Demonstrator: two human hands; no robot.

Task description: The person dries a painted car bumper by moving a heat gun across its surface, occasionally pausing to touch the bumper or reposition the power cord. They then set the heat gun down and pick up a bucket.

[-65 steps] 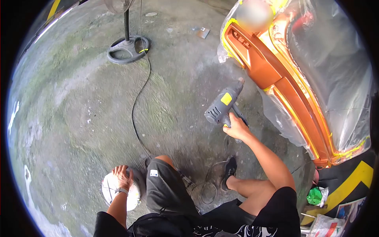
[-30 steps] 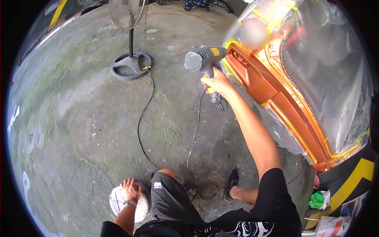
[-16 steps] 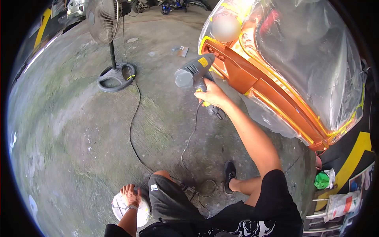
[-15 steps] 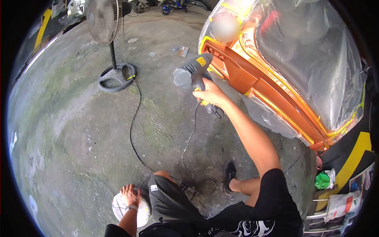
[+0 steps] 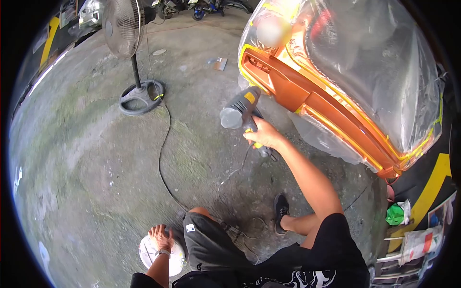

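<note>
My right hand (image 5: 265, 133) is wrapped round the handle of a grey and yellow heat gun (image 5: 241, 108). Its nozzle end points toward the orange bumper (image 5: 314, 98), a short way off its near lower edge. Yellow masking tape borders the bumper, and clear plastic sheeting (image 5: 379, 72) covers the car body above it. A cord hangs from the heat gun's handle down to the floor. Low on the left, my left hand (image 5: 161, 237) lies with fingers spread on top of a round white lid or bucket (image 5: 169, 259).
A standing fan (image 5: 124, 29) with a ring-shaped base is at the upper left, its cord (image 5: 163, 144) running along the concrete floor toward my knee. A small card (image 5: 220, 64) lies on the floor. At right are a green bag (image 5: 394, 215) and a rack (image 5: 398, 259).
My right hand has brought the heat gun down and slightly right, along the bumper's near edge. My left hand stays on the white round thing.
</note>
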